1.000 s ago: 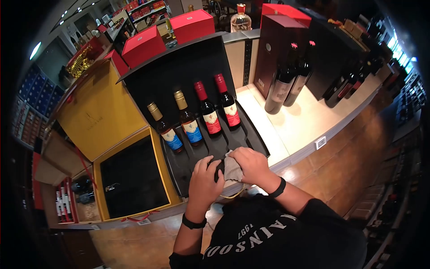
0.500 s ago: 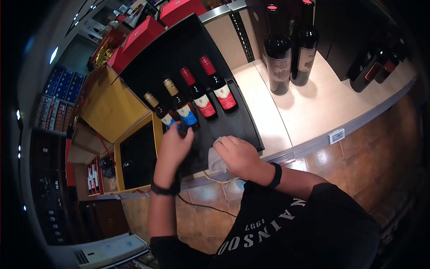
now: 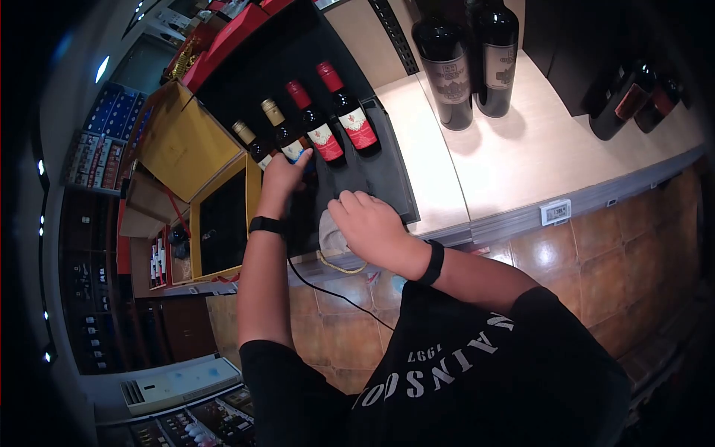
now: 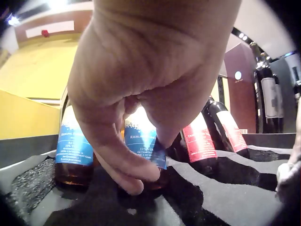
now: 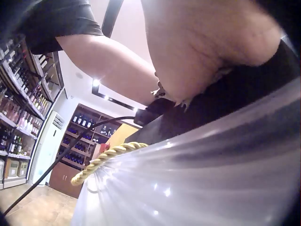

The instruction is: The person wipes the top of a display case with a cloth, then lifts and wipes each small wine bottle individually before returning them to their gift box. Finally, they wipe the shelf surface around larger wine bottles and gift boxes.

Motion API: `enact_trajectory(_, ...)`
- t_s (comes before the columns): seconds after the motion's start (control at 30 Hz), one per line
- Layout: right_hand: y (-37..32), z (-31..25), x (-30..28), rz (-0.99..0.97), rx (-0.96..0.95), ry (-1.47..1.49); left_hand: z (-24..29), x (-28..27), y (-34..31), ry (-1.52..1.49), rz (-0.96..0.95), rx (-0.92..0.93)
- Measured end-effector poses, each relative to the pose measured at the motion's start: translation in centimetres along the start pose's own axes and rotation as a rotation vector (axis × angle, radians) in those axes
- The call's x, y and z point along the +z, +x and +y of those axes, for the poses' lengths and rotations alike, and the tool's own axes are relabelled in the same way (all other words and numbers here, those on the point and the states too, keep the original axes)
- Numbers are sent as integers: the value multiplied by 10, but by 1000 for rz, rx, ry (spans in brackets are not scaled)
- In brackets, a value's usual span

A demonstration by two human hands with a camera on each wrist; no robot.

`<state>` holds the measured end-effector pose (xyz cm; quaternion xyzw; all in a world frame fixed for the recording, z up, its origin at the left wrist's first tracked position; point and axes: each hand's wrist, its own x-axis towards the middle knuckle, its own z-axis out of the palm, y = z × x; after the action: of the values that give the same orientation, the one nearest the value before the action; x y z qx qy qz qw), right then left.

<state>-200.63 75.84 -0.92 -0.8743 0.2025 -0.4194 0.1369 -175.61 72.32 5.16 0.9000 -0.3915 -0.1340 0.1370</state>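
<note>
My left hand (image 3: 281, 177) reaches down over a gold-capped wine bottle (image 4: 140, 129) with a blue and cream label. Thumb and fingers curl round its lower part, as the left wrist view shows. Just left of it leans a matching blue-labelled bottle (image 4: 74, 146). Two red-capped wine bottles (image 3: 324, 138) with red labels lean to the right. All rest in the black foam of an open box (image 3: 298, 45). My right hand (image 3: 376, 227) holds a grey cloth (image 3: 331, 234) at the box's front edge, partly hiding it.
An open yellow box (image 3: 195, 216) stands close on the left. Two tall dark bottles (image 3: 450, 82) stand on the pale shelf (image 3: 447, 160) at the right. A yellow rope (image 5: 110, 157) hangs at the front, and a black cable (image 3: 335, 298) trails over the tiled floor.
My left hand has moved left and forward from beside the cloth to the blue-labelled bottle and grips it. The right hand keeps the cloth at the front edge. The head view has shifted.
</note>
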Motion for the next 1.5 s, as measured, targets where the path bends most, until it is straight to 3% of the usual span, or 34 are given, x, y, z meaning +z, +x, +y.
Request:
enact_trajectory(0.4,0,-1,6,42,1,-36,-6,1,11,88,-49,-43)
enact_trajectory(0.8,-2,0,9,9,-13,-25,0,1,-7,36,70,48)
enact_trajectory(0.9,-1,0,8,24,-19,-18,5,-4,-10,34,9,9)
enact_trajectory(1.1,-1,0,7,18,-22,-19,1,0,-7,283,316,168)
enact_trajectory(1.2,-1,-1,7,9,-24,-35,37,-16,-36,234,264,231)
enact_trajectory(1.5,-1,1,9,16,-27,-23,46,13,-20,118,178,299)
